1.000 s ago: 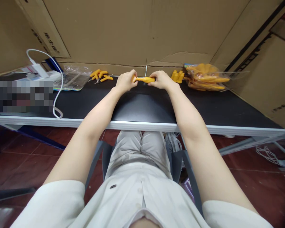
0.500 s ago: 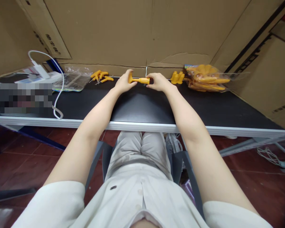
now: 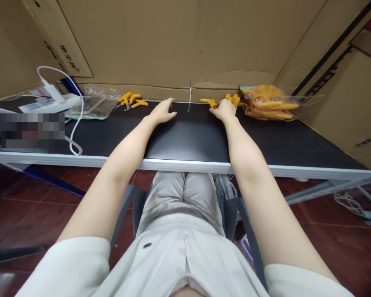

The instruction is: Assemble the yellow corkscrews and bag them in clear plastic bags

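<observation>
My left hand [image 3: 164, 111] is over the table, fingers apart, with nothing in it. My right hand [image 3: 225, 110] is closed around a yellow corkscrew [image 3: 207, 100], whose yellow handle end sticks out to the left. Its body is mostly hidden by the fingers. Right behind that hand are the yellow plastic pieces [image 3: 235, 99], partly covered; I cannot tell whether the corkscrew touches them. Left of my left hand lie several yellow handles [image 3: 140, 103] with metal spiral screws.
A clear bag of yellow parts [image 3: 268, 103] lies at the right. An opened clear bag [image 3: 95, 108], a white power strip [image 3: 51, 103] and a white cable [image 3: 80, 119] are on the left of the black table [image 3: 185, 140]. A cardboard wall [image 3: 173, 41] stands behind.
My left hand has let go of the corkscrew's handle end. My right hand has carried the corkscrew to the right, beside the yellow plastic pieces.
</observation>
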The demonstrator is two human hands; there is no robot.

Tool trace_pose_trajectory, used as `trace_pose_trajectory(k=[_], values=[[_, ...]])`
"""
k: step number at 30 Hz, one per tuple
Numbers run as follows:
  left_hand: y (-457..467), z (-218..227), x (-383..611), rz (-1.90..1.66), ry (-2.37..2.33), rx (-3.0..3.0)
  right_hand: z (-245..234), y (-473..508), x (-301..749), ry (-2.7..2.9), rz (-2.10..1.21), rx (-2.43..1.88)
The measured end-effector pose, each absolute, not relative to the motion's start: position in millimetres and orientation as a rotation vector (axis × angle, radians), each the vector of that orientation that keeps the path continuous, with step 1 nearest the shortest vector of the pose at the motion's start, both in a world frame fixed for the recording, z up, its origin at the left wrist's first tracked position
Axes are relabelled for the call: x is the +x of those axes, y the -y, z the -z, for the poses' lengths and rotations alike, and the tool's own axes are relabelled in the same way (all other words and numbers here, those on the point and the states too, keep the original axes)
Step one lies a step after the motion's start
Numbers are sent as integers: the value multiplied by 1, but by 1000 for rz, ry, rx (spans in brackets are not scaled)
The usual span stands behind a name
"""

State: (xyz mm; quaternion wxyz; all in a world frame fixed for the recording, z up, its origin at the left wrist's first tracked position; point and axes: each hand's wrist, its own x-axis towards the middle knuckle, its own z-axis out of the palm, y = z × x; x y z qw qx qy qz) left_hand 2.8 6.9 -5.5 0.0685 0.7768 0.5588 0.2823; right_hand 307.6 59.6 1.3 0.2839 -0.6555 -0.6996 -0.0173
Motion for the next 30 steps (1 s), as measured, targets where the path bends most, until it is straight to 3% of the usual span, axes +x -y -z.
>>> trace_pose_trajectory(k=[11, 23, 30], values=[[2, 0, 10, -744, -1720, 2371, -19, -23, 291, 1848, 35, -2015], [-2, 3, 8, -741, -1714, 2376, -8, -39, 298, 1800, -2, -1995], [1, 1, 10, -715, -1726, 2387, 2, -56, 312, 1738, 55, -1734]])
